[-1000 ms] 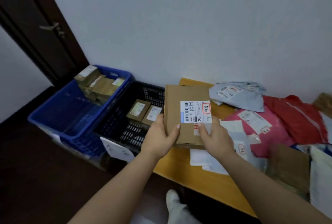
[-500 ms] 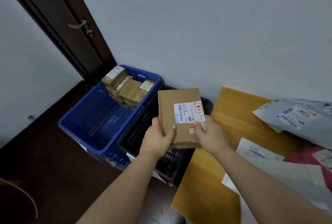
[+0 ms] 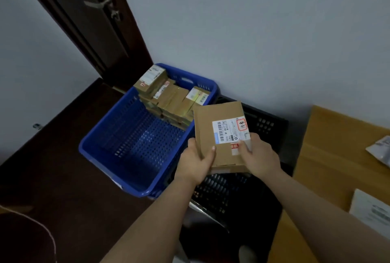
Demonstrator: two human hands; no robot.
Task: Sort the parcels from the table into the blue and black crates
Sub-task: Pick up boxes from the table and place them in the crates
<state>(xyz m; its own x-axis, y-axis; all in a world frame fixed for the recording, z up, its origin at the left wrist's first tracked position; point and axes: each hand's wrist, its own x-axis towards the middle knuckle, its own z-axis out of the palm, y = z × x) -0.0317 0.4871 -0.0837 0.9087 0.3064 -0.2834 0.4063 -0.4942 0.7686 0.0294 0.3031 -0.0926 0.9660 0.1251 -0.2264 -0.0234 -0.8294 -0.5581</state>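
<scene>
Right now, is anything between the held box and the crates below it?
Nothing visible. Both hands, left and right, hold the box over the black crate, whose floor below looks open; the blue crate has parcels only at its far end.

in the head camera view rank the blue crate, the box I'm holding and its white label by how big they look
1. blue crate
2. cardboard box, though it is nearer the camera
3. white label
</scene>
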